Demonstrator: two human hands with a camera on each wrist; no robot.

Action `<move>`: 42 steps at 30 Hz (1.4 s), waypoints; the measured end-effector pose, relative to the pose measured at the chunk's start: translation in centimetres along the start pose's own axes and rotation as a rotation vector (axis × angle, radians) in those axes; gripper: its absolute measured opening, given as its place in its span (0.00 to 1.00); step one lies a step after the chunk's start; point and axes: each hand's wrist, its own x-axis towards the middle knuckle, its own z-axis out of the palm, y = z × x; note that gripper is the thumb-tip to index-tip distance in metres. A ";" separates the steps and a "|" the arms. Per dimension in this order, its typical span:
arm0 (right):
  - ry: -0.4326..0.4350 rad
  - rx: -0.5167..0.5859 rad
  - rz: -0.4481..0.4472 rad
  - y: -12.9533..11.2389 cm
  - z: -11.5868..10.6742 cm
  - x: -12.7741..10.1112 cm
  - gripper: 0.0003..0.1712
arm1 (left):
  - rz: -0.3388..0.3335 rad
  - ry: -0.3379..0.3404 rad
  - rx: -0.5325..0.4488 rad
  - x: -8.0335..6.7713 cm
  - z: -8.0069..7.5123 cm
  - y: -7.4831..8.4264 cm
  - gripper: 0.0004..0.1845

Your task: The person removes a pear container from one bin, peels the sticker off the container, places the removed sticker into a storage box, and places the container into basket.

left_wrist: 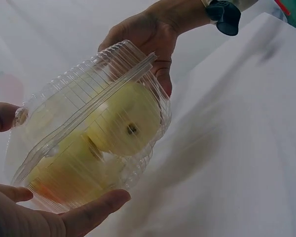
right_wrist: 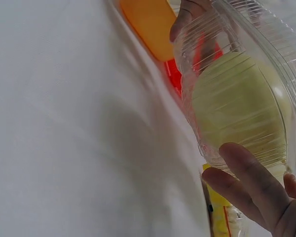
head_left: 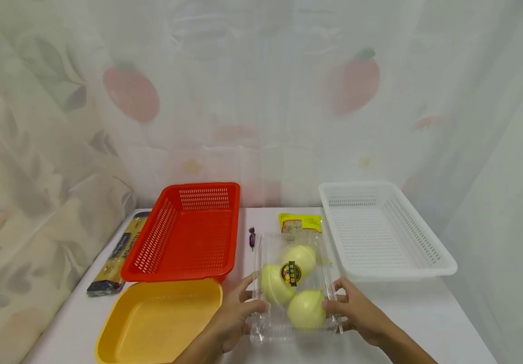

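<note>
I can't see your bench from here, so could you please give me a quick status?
Left hand and right hand grip clear clamshell of pale yellow-green fruit. Lid closed. Red basket left, white basket right.

The clamshell box [head_left: 295, 283] is thin clear plastic, ribbed and glossy (its ridges catch the light in both wrist views), and the pale yellow-green fruits [head_left: 305, 309] inside look smooth and matt. Left of the box, the red basket [head_left: 188, 232] is perforated hard plastic and the yellow tray [head_left: 156, 318] smooth, slightly shiny plastic. Right of it, the white basket [head_left: 384, 230] is perforated plastic. The table [head_left: 425, 313] looks matt white.
</note>
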 end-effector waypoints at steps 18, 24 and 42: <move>0.025 0.000 0.041 1.8 -0.1 1.3 0.26 | -0.040 -0.009 0.025 1.4 -1.1 -2.0 0.49; 0.026 0.016 0.052 2.2 0.3 1.6 0.26 | -0.050 0.004 0.043 1.6 -1.5 -2.5 0.47; 0.066 0.024 0.071 3.9 1.1 1.6 0.27 | -0.046 0.013 0.007 1.6 -1.9 -4.6 0.48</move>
